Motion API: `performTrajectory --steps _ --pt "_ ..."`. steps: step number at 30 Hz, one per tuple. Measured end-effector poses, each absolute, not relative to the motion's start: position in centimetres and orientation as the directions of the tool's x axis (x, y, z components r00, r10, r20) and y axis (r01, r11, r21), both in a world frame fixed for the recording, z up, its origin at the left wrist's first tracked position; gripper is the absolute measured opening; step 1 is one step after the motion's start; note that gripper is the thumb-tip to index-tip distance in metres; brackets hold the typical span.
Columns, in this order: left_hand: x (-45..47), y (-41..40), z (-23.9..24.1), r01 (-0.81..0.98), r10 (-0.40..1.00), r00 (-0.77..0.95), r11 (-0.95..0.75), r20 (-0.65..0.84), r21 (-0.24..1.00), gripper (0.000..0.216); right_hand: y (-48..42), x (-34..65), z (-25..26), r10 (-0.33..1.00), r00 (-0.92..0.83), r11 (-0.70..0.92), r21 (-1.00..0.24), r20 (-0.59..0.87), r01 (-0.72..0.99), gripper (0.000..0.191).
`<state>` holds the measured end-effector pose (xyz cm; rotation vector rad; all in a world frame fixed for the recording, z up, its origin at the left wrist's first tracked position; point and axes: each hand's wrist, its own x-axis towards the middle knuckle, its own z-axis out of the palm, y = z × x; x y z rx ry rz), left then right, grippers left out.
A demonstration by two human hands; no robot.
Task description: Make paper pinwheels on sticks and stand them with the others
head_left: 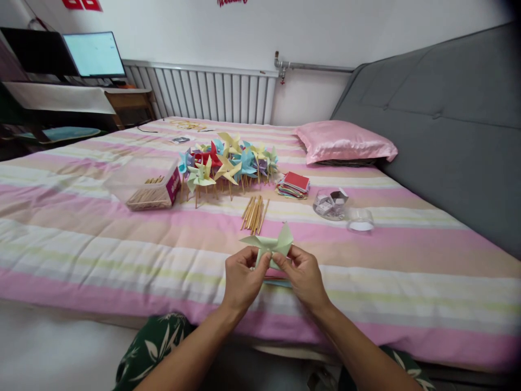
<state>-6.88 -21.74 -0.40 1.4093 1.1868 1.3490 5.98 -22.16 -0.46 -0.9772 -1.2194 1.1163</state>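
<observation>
Both hands hold a pale green paper pinwheel [272, 244] just above the near edge of the striped bed [101, 239]. My left hand [243, 280] pinches its lower left part, fingers closed. My right hand [302, 275] pinches its centre from the right, fingers closed too. A bluish sheet of paper [278, 282] lies under my hands. Beyond the pinwheel lies a small bundle of wooden sticks [254, 213].
A cluster of finished coloured pinwheels [228, 160] stands mid-bed. To its left lies a clear box of sticks [151, 191]; to its right a stack of coloured paper [293, 184], a plastic container [329, 204] and a tape roll [360, 220]. A pink pillow [344, 141] sits by the grey headboard [448, 108].
</observation>
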Motion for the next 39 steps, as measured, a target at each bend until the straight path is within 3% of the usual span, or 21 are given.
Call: performTrajectory --steps 27,32,39 --pt "-6.49 -22.21 -0.59 0.138 0.96 -0.066 -0.26 0.271 0.956 0.022 -22.19 5.8 -0.31 0.99 0.019 0.139 -0.971 0.137 -0.196 0.023" --pt "-6.42 -22.25 -0.5 0.16 0.956 -0.092 -0.262 0.278 0.952 0.025 -22.1 5.87 -0.08 0.995 -0.055 0.061 -0.954 0.08 -0.295 0.025" --pt "-6.39 -22.31 -0.51 0.237 0.947 -0.089 -0.281 0.308 0.93 0.029 -21.83 6.22 0.13 0.992 -0.097 0.046 -0.953 0.079 -0.299 0.028"
